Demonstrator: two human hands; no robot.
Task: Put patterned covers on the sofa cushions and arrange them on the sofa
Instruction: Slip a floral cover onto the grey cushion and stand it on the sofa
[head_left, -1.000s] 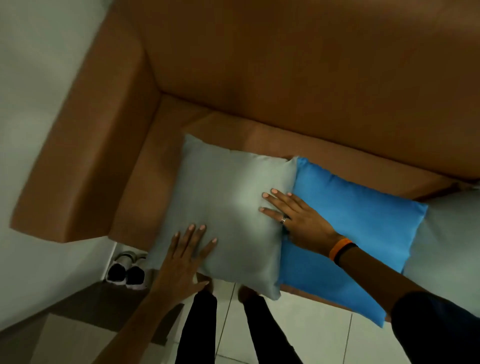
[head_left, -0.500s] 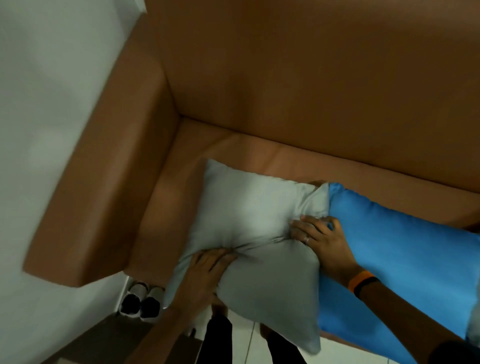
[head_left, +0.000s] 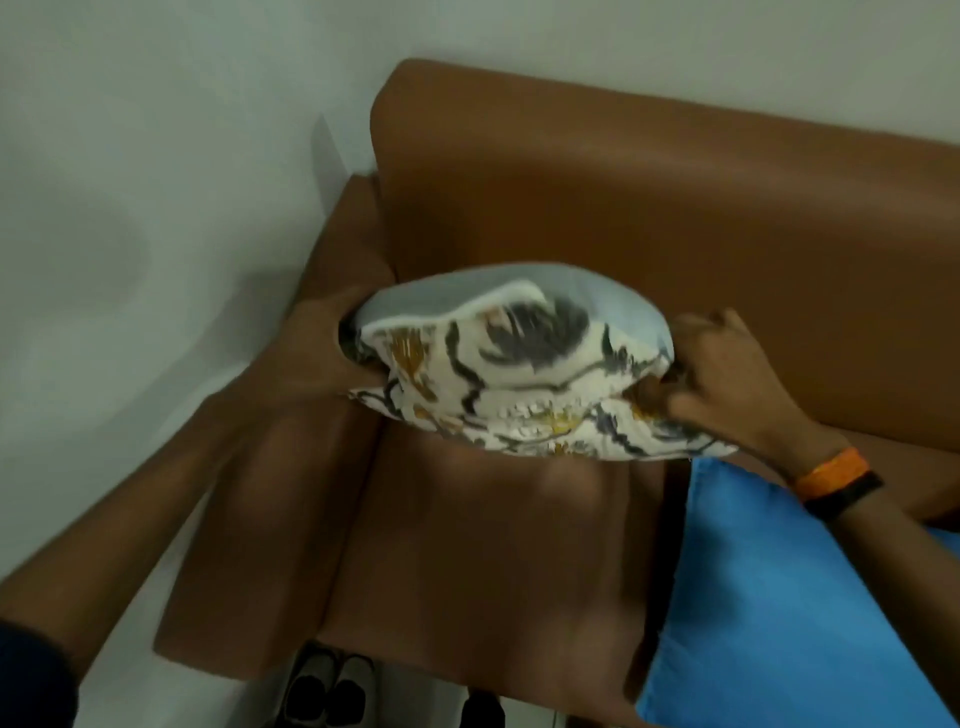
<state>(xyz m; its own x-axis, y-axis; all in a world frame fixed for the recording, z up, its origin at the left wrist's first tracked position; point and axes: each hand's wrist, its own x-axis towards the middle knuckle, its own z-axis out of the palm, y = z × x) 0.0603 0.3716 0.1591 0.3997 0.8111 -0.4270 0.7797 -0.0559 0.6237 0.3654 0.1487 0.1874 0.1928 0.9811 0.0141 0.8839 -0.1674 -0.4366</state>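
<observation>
I hold the grey cushion up in the air, over the seat of the brown sofa and just in front of its backrest, with one hand at each end. My left hand is curled round the left end, its grip pressed onto cushion and cloth together; my right hand is bunched at the right end, fingers pinching a fold of the patterned cover. I hold it this way, I think, so the cushion hangs free and nothing on the seat drags against the cloth while I work it along.

The cover acts as the bag here, and the cushion is only partly inside it. A white cloth with grey and orange leafy marks wraps the near and lower part, while a band of bare grey cushion shows along the top, past the cover's pale edge. The picture is blurred, so I cannot tell where the opening or any fastening lies.

A blue cushion lies on the seat to the right, bare of any pattern, just under my right wrist with its orange wristband. A pair of shoes sits on the floor below the sofa's front edge.

My judgement is that the covering is mid-way for this cushion, and the blue one is not yet dressed.
</observation>
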